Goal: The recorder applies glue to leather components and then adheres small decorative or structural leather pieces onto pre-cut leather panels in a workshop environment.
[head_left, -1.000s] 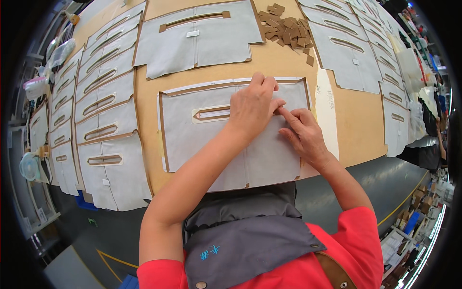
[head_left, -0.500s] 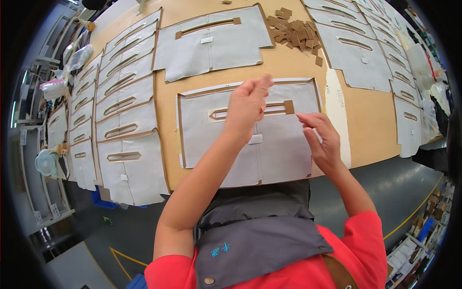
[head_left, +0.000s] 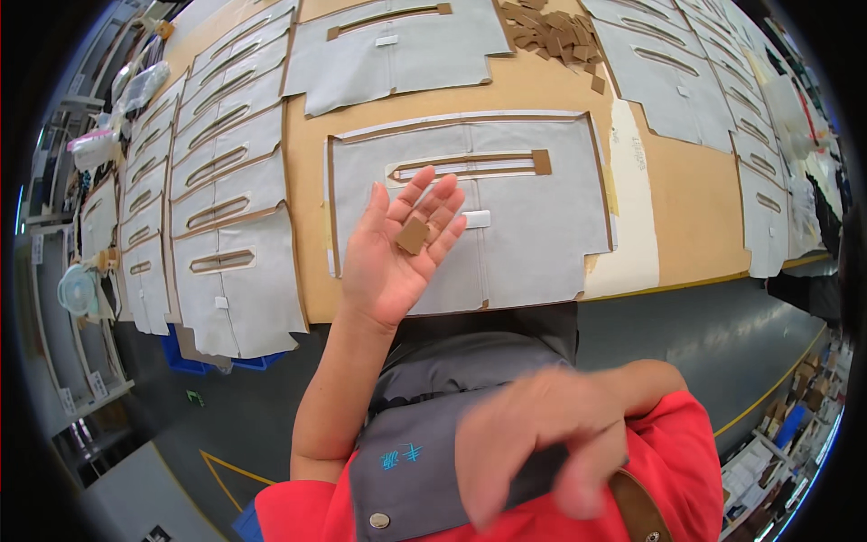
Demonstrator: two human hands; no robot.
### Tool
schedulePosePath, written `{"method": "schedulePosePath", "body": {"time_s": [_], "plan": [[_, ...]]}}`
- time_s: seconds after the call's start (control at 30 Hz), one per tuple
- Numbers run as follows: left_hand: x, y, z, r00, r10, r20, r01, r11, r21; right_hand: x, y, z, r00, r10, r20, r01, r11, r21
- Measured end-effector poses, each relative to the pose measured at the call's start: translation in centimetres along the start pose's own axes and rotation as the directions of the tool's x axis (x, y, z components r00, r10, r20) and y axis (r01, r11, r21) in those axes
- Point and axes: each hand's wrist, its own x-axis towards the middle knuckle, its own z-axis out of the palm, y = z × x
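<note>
Left hand [head_left: 397,253]: palm up, fingers spread and unclenched, small brown square cardboard piece [head_left: 413,235] lying loose on the fingers, above the near-left part of the grey fabric panel with long brown-edged slot [head_left: 533,217]. Right hand [head_left: 542,443]: blurred, near the chest, well short of that panel; grip impossible to tell. Beyond the panel's far right corner: heap of brown cardboard pieces [head_left: 551,32] on the tan tabletop [head_left: 686,199].

One head-worn fisheye view, looking steeply down

The camera sits on the person's head, facing down and forward over the tabletop [head_left: 452,99], close enough that the left hand [head_left: 393,244] and blurred right hand [head_left: 542,447] loom large. Straight edges bend toward the dark round rim; floor shows at both sides.
</note>
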Motion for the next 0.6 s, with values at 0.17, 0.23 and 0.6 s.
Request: {"method": "schedulePosePath", "body": {"time_s": [0.17,0.23,0.6], "plan": [[-1.4,-1.1,-0.4,0.998,-0.021,0.06,0.021,1.0,-0.006,-0.3,3.6,-6.1,0.825,-0.286,-0.487,-0.371,0.376,-0.849],[-1.8,-1.4,-0.4,0.993,-0.082,0.087,0.075,0.994,0.083,-0.3,4.6,-6.9,0.856,-0.3,-0.421,-0.353,0.257,-0.9],[-2.3,-2.5,-0.5,0.995,-0.104,0.01,0.1,0.975,0.196,-0.7,5.9,-9.2,0.935,-0.258,-0.246,-0.252,0.01,-0.968]]}}
